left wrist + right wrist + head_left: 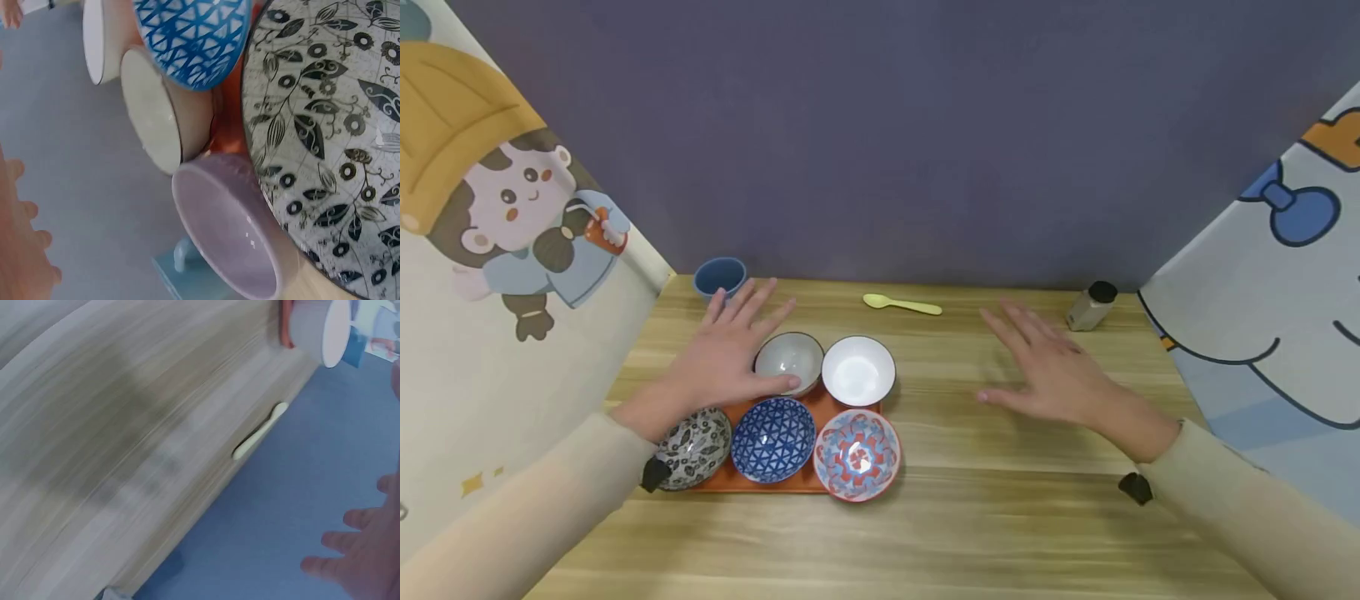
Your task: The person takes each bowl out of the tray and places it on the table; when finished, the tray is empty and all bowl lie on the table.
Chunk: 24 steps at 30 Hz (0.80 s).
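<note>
Six bowls stand close together in two rows on an orange tray [801, 484], toward the left part of the table [970, 533]. In the near row I see a bowl with black leaves and flowers [694, 450], a blue bowl with triangles [773, 440] and a red-and-blue patterned bowl [857, 457]; in the far row there are a greyish bowl [787, 354], a plain white bowl [858, 372] and a lilac bowl [228, 225], which the left hand hides from the head view. This left hand [722, 354] is above the bowls, its grip wide open, fingers spread, and it has hold of nothing; the thumb passes in front of the greyish bowl. The right hand [1052, 367] is over bare wood, its grip also open and with nothing in it. Behind, near the far edge, are a blue cup [719, 275] at left, a yellow spoon [910, 306] in the middle and a small jar [1086, 310] with black lid at right, before a dark wall [880, 125].
</note>
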Motion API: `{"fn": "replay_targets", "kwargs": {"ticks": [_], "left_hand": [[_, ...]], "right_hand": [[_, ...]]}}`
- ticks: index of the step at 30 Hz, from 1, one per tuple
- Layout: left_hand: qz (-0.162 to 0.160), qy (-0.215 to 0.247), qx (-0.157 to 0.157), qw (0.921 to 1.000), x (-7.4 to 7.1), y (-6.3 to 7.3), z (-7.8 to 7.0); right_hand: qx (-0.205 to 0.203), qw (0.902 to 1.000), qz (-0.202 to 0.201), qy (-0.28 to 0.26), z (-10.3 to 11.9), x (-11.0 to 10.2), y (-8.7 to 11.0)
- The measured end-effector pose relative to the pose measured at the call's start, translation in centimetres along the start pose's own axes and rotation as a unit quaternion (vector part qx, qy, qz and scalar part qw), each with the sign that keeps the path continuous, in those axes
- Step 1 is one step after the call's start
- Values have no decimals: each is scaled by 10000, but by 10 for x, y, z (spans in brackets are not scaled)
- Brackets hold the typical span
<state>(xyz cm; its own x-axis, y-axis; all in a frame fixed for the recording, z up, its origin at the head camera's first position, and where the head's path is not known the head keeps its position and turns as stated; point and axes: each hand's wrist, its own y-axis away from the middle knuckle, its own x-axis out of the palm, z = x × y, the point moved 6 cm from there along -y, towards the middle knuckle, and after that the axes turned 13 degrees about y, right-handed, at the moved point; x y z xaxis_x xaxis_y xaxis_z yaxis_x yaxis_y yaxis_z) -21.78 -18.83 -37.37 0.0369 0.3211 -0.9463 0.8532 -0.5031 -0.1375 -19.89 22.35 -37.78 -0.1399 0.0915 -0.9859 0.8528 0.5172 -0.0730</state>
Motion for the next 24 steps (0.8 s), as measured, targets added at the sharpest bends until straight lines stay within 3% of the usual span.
{"fn": "replay_targets", "kwargs": {"ticks": [8,14,17,24], "left_hand": [[-545,820,-310,9947,-29,27,30],[-592,1489,-665,9848,-42,59,60],[-698,1831,-798,9774,-43,75,77],[-733,2691,-1400,9501,-34,112,121]], "right_hand": [[230,9927,-182,-1173,29,-14,-10],[229,9737,-105,-2263,49,-7,-22],[197,9544,-70,-2977,59,3,-29],[401,8939,190,-4461,84,38,-46]]}}
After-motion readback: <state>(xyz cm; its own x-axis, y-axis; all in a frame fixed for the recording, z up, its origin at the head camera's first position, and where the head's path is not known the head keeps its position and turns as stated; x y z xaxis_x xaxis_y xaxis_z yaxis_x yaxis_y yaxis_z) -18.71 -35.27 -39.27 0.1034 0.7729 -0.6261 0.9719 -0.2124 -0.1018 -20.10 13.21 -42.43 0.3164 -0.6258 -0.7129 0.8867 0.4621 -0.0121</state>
